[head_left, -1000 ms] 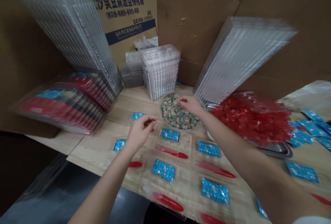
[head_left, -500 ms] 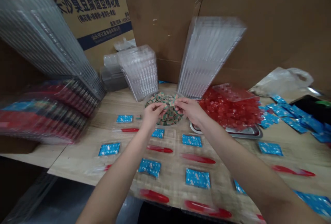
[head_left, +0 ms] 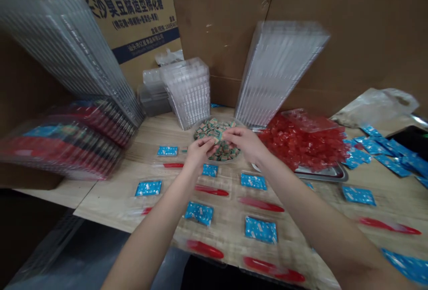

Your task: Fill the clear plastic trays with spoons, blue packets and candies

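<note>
Over a round clear bowl (head_left: 228, 161) full of small green-and-tan square pieces (head_left: 214, 126), both my hands work close together. My left hand (head_left: 200, 151) has thumb and fingers pinched on a small green-and-tan piece (head_left: 218, 136). Facing it, my right hand (head_left: 245, 142) is closed in a pinch at the same spot, its fingertips on a small piece too. Whether they share one piece or hold separate ones is hard to tell. Below the bowl, clear trays hold blue packets (head_left: 261, 229) and long red items (head_left: 211, 190).
Tall stacks of clear plastic trays (head_left: 281, 71) stand behind the bowl. To the right, red wrapped pieces (head_left: 302, 142) heap on a metal tray (head_left: 337, 173), beside loose blue packets (head_left: 391, 165). Filled packs (head_left: 67, 147) are stacked left, near a printed carton (head_left: 133, 18).
My hands have come closer together above the bowl, fingertips now nearly meeting. The whole scene has shifted slightly right in view.
</note>
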{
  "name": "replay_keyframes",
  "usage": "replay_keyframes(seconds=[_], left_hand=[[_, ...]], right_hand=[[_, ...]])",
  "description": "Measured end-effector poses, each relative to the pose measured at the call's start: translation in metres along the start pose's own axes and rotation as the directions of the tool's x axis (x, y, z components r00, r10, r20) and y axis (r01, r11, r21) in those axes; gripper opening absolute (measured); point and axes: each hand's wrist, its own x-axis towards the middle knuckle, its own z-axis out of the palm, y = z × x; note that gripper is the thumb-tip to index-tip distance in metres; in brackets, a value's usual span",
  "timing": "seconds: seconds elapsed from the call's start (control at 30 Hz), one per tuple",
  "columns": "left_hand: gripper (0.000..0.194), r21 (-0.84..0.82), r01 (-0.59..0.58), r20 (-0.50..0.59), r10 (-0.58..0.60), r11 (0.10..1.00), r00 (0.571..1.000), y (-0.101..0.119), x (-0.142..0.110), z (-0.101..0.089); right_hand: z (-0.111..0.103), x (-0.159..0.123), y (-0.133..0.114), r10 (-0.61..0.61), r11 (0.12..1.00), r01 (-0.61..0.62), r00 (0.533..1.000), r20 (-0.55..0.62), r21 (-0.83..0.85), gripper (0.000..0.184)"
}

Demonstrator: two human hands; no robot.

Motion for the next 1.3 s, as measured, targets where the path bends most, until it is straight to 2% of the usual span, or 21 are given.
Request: replay_keyframes(seconds=[0.07,0.13,0.17,0.27,0.33,0.37,0.43,0.5,0.67,0.77,0.93,1.0,1.07,1.13,1.17,1.3], left_hand=[[0.007,0.026,0.026,0.029,-0.027,0.999,0.999,0.003,-0.002,-0.003],[0.009,0.050,0.067,0.057,-0.070,0.996,0.996,0.007,-0.006,-0.008],[0.011,0.060,0.088,0.068,-0.092,0.994,0.993,0.008,-0.008,-0.011],[0.017,0.078,0.111,0.088,-0.117,0.991,0.989,0.013,-0.012,-0.022],[0.020,0.075,0.080,0.077,-0.086,0.994,0.993,0.015,-0.011,-0.031],[0.021,0.070,0.053,0.056,-0.057,0.996,0.997,0.016,-0.010,-0.036],[0.022,0.062,-0.010,-0.006,0.010,0.998,1.000,0.017,-0.005,-0.044],[0.023,0.069,-0.056,-0.058,0.060,0.996,0.996,0.018,-0.001,-0.050],[0.029,0.097,-0.059,-0.083,0.067,0.994,0.994,0.015,0.004,-0.056],[0.029,0.086,-0.057,-0.091,0.065,0.995,0.994,0.015,0.004,-0.059],[0.033,0.036,-0.096,-0.115,0.099,0.995,0.988,0.018,0.009,-0.054],[0.027,0.012,-0.099,-0.106,0.099,0.995,0.989,0.017,0.013,-0.046],[0.020,-0.015,-0.072,-0.081,0.071,0.997,0.994,0.015,0.014,-0.037],[0.017,-0.041,-0.023,-0.051,0.021,0.999,0.998,0.013,0.010,-0.029],[0.016,-0.053,0.003,-0.037,-0.005,0.999,0.999,0.012,0.007,-0.026],[0.015,-0.080,0.041,-0.007,-0.041,0.996,0.999,0.008,-0.013,-0.022]], right_hand=[[0.000,0.002,0.001,-0.040,0.994,0.051,0.993,0.114,-0.092,0.017],[0.003,0.003,0.004,-0.084,0.979,0.108,0.987,0.140,-0.171,0.019],[0.004,0.003,0.007,-0.077,0.979,0.103,0.986,0.148,-0.175,0.022],[0.011,0.004,0.013,0.048,0.990,-0.015,0.971,0.234,-0.140,0.023],[0.016,0.011,0.014,0.052,0.971,0.012,0.964,0.260,-0.240,0.018],[0.018,0.018,0.014,0.010,0.932,0.080,0.969,0.246,-0.352,0.015],[0.023,0.038,0.013,-0.111,0.783,0.214,0.972,0.208,-0.584,0.015],[0.030,0.062,0.012,-0.190,0.650,0.274,0.962,0.197,-0.709,0.018],[0.053,0.105,0.014,-0.188,0.594,0.337,0.941,0.281,-0.731,0.019],[0.056,0.111,0.013,-0.185,0.610,0.328,0.944,0.273,-0.721,0.018],[0.032,0.087,0.006,-0.166,0.729,0.257,0.965,0.202,-0.634,0.027],[0.024,0.067,0.004,-0.102,0.862,0.194,0.971,0.215,-0.469,0.027],[0.021,0.046,0.002,0.009,0.981,0.036,0.973,0.231,-0.191,0.022],[0.021,0.027,0.000,0.115,0.992,-0.122,0.969,0.219,0.023,0.019],[0.022,0.020,-0.002,0.143,0.987,-0.155,0.971,0.194,0.048,0.018],[0.026,-0.002,-0.007,0.112,0.993,-0.111,0.991,0.069,-0.027,0.013]])
